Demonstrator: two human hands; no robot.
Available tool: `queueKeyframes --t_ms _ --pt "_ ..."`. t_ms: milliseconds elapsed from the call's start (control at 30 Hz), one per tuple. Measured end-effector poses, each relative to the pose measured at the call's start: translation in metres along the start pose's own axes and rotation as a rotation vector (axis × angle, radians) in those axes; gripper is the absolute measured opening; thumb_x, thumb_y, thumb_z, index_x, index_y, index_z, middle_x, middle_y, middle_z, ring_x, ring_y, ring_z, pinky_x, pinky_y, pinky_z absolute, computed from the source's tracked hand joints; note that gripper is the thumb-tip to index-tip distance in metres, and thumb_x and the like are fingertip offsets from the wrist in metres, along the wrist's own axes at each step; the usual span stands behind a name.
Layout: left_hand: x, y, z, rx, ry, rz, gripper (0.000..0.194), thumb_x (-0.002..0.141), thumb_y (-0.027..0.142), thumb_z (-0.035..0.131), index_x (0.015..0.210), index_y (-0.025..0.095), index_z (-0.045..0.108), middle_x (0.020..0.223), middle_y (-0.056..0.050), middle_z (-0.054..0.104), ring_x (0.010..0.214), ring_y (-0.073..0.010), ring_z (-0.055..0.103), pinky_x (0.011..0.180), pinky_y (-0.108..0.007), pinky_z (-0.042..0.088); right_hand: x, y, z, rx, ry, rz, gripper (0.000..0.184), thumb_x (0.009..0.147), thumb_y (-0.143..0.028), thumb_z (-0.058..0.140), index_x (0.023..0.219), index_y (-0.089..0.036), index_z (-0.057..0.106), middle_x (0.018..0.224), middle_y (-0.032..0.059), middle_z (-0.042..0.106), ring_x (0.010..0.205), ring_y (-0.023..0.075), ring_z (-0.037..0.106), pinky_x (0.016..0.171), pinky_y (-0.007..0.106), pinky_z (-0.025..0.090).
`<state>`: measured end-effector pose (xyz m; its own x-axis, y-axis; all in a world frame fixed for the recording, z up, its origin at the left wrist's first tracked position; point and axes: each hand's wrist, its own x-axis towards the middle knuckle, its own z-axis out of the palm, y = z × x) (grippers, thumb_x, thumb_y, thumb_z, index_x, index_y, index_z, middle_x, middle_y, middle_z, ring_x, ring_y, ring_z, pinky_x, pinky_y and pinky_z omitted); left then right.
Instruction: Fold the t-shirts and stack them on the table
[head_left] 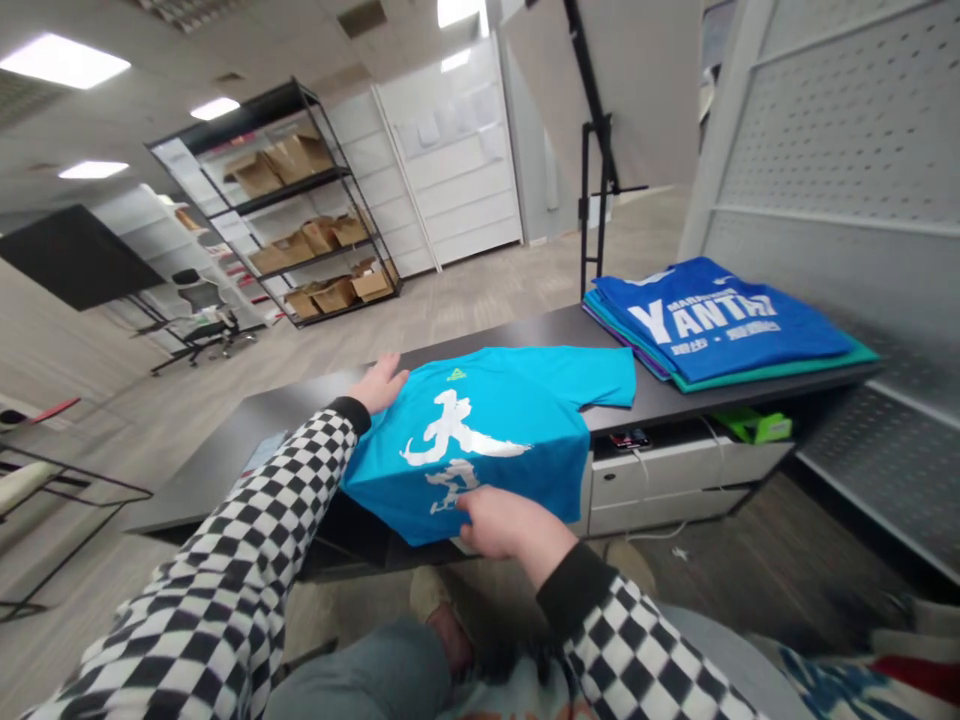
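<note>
A bright blue T-shirt with white brush-style characters and a small green logo is spread across the dark tabletop. Its lower part hangs over the front edge, and one sleeve points right. My left hand lies at the shirt's far left corner, fingers stretched out and touching the fabric. Over the hanging part, by the lower character, my right hand has its fingers curled in and grips the cloth; the fingertips are partly hidden. Both arms wear black-and-white checkered sleeves.
A stack of folded shirts, royal blue on top, sits at the table's right end. Below are white drawers, a phone with a cable and a green item. A perforated panel stands right; a shelf rack holds boxes behind.
</note>
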<state>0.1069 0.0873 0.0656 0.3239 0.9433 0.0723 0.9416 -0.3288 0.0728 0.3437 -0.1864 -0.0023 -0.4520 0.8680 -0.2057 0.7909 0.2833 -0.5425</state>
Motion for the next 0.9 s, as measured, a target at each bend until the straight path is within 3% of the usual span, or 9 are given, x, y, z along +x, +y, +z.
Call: queueKeyframes --t_ms 100,200,267,333,467,600,700,833,900 --pt "0.016 0.028 0.028 0.009 -0.082 0.021 0.083 0.113 0.058 0.033 0.182 0.013 0.034 0.190 -0.013 0.027 0.177 -0.0263 0.025 0.142 -0.040 0.025 0.001 0.003 0.003 -0.006 -0.013 0.028 0.037 0.100 -0.031 0.068 0.131 -0.019 0.084 0.131 0.0182 0.084 0.121 0.0348 0.081 0.101 0.040 0.063" --pt "0.024 0.047 0.057 0.016 -0.108 0.010 0.088 0.112 0.063 0.033 0.182 0.011 0.033 0.189 -0.017 0.025 0.177 -0.0343 0.025 0.143 -0.054 0.024 0.000 0.005 0.002 0.006 -0.025 0.050 0.036 0.100 -0.031 0.068 0.129 -0.019 0.084 0.131 0.0183 0.084 0.120 0.0344 0.081 0.098 0.038 0.062" --pt "0.027 0.051 0.065 0.033 -0.114 0.014 0.092 0.111 0.069 0.032 0.184 0.013 0.030 0.190 -0.017 0.020 0.178 -0.0379 0.021 0.142 -0.062 0.020 -0.001 0.005 0.001 0.018 -0.024 0.053 0.034 0.100 -0.030 0.068 0.127 -0.018 0.084 0.131 0.0187 0.084 0.119 0.0352 0.081 0.097 0.039 0.062" --pt "0.031 0.050 0.062 0.052 -0.145 0.022 0.096 0.108 0.074 0.034 0.184 0.014 0.029 0.191 -0.018 0.017 0.178 -0.0393 0.020 0.142 -0.062 0.021 -0.002 0.004 0.000 0.024 -0.030 0.051 0.034 0.100 -0.030 0.069 0.127 -0.017 0.084 0.131 0.0197 0.084 0.120 0.0366 0.081 0.097 0.040 0.062" --pt "0.043 0.055 0.043 0.063 -0.216 0.020 0.102 0.102 0.077 0.049 0.179 0.011 0.041 0.187 -0.023 0.028 0.174 -0.0409 0.032 0.139 -0.051 0.031 -0.001 0.001 0.001 0.015 -0.048 0.039 0.036 0.101 -0.031 0.067 0.128 -0.016 0.084 0.133 0.0218 0.083 0.124 0.0397 0.080 0.101 0.044 0.063" --pt "0.042 0.079 0.047 0.060 -0.160 0.072 0.084 0.113 0.062 0.031 0.181 0.012 0.037 0.189 -0.018 0.027 0.177 -0.0304 0.026 0.142 -0.044 0.025 -0.001 0.000 0.004 0.028 -0.049 0.050 0.036 0.101 -0.032 0.068 0.127 -0.015 0.085 0.132 0.0235 0.083 0.124 0.0409 0.080 0.101 0.046 0.064" --pt "0.039 0.096 0.054 0.060 -0.177 0.117 0.085 0.113 0.061 0.032 0.183 0.013 0.031 0.191 -0.018 0.020 0.179 -0.0325 0.019 0.143 -0.051 0.021 -0.002 0.001 0.003 0.021 -0.046 0.046 0.036 0.100 -0.032 0.068 0.128 -0.016 0.084 0.130 0.0225 0.084 0.123 0.0395 0.081 0.100 0.045 0.064" --pt "0.046 0.110 0.047 0.067 -0.209 0.115 0.087 0.106 0.064 0.048 0.178 0.016 0.042 0.187 -0.022 0.028 0.176 -0.0415 0.027 0.140 -0.063 0.021 -0.001 0.000 0.001 0.006 -0.066 0.039 0.038 0.100 -0.032 0.068 0.131 -0.016 0.083 0.133 0.0204 0.083 0.124 0.0371 0.080 0.103 0.043 0.064" --pt "0.050 0.121 0.046 0.062 -0.194 0.138 0.082 0.109 0.061 0.043 0.178 0.018 0.043 0.188 -0.019 0.031 0.177 -0.0383 0.026 0.142 -0.061 0.018 0.000 -0.001 0.000 -0.003 -0.069 0.032 0.038 0.101 -0.032 0.067 0.132 -0.016 0.082 0.135 0.0201 0.083 0.125 0.0369 0.080 0.105 0.044 0.064"
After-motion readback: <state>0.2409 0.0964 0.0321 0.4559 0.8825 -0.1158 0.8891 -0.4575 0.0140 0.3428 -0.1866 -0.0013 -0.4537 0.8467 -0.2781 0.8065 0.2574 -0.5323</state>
